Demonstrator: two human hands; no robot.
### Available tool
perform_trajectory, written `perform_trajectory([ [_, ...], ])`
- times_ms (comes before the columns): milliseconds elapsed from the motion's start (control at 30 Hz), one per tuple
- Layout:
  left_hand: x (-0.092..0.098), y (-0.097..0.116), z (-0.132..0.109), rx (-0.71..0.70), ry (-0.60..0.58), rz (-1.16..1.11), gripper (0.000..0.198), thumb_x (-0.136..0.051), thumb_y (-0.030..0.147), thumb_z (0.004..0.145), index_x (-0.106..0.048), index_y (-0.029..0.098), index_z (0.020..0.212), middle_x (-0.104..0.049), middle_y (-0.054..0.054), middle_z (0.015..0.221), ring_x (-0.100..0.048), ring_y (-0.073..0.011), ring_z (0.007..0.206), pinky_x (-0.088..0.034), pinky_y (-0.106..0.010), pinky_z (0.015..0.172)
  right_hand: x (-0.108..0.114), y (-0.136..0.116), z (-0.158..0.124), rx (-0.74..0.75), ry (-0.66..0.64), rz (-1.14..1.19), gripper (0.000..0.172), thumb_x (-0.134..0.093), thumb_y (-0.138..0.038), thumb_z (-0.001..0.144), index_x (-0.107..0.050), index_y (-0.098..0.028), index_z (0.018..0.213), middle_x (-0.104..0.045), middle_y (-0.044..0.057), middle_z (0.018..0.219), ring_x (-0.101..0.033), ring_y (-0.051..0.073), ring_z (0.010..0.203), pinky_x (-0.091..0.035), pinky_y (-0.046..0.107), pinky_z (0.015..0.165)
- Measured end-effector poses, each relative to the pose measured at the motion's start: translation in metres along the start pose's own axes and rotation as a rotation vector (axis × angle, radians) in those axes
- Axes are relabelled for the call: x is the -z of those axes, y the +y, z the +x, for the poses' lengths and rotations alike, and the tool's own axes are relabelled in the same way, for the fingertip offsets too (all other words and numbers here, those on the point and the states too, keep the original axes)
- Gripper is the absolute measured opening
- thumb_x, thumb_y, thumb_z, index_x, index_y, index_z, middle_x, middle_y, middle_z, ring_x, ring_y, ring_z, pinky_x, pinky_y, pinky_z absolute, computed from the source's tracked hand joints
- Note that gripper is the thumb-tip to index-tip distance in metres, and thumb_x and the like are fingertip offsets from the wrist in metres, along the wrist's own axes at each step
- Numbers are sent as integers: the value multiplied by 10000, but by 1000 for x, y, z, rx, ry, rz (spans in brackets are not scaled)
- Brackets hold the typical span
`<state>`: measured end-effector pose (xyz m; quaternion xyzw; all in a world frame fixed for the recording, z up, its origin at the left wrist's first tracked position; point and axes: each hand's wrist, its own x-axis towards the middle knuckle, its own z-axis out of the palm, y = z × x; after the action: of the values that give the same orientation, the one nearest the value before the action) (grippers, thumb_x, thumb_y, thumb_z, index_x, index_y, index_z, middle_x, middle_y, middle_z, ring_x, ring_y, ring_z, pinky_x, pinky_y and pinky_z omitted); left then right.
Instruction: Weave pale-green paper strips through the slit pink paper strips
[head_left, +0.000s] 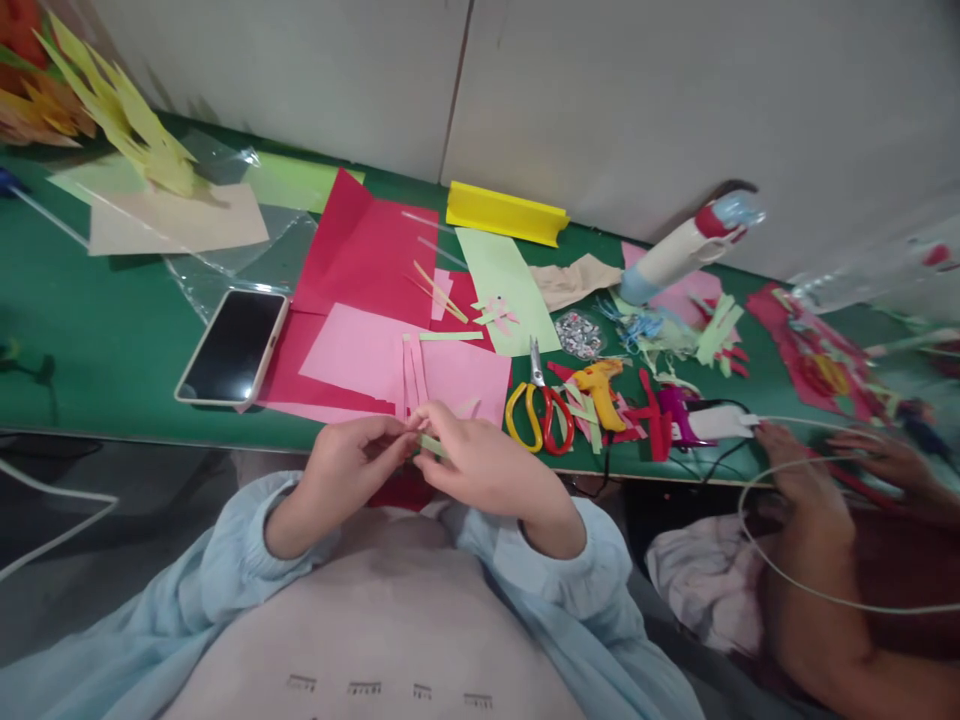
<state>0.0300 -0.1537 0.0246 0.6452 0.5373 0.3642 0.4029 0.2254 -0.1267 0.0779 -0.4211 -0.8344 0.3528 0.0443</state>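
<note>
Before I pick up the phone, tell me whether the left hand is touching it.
Apart: the head view shows green tabletop between the left hand and the phone.

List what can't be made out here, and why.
All head view:
- Green strip: ends hidden by the fingers of the right hand.
- Left hand: what its fingertips touch is hidden among the fingers.
- Orange paper pieces: cut off by left edge.
- Shirt print: too small, blurred.
- Bits in clear round container: too small.
- Co-worker's farther hand: blurred, grip unclear.
</note>
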Motion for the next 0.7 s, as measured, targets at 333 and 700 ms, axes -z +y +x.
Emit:
perform_trajectory([
  [333,26,-13,-13,296,-162,-435,262,-731,414,821,-676,164,766,-742,-45,698,-719,-159,640,-608,-235,592,-18,49,-11,-154,-65,550,376,-636,-296,889,-643,-189,1250,-681,-18,754,-595,97,575,-457,224,617],
  [700,34,-14,-6,174,-162,-345,209,-723,359,831,-690,156,796,-713,-28,677,-693,-135,636,-583,-213,601,-36,63,4,-165,-83,791,311,-660,-412,873,-691,-158,1052,-689,7,735,-605,94,597,-511,221,613],
])
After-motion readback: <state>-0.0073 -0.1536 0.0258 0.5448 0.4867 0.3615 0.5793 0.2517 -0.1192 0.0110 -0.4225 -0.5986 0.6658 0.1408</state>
